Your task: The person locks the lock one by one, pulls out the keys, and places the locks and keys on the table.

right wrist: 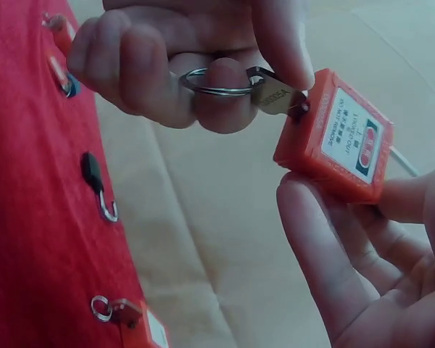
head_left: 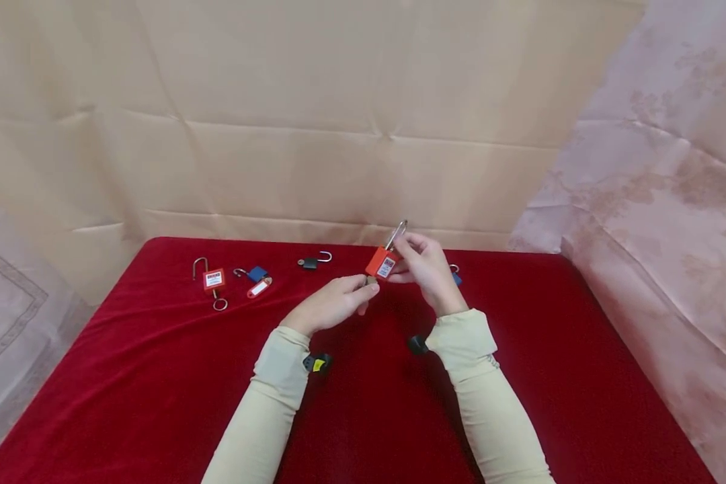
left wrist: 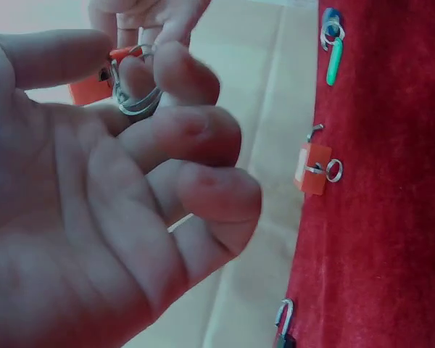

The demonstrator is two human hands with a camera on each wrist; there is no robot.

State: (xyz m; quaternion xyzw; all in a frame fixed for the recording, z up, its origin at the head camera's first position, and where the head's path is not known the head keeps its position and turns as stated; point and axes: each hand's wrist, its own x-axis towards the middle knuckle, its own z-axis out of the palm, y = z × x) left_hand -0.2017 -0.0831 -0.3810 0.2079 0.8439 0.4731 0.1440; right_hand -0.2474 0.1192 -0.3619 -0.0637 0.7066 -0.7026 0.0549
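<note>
An orange padlock with a white label is held up over the far part of the table, its metal shackle pointing upward. My right hand grips it by the shackle end and the body. With thumb and forefinger my left hand pinches a brass-coloured key whose tip sits in the padlock's underside. A metal ring hangs from the key and loops around one finger. In the left wrist view, the fingers partly hide the padlock.
On the red cloth lie an orange padlock with a ring, a blue padlock with a red-edged tag, and a black padlock. Another orange padlock and a blue one lie beyond the hands. A beige curtain hangs behind.
</note>
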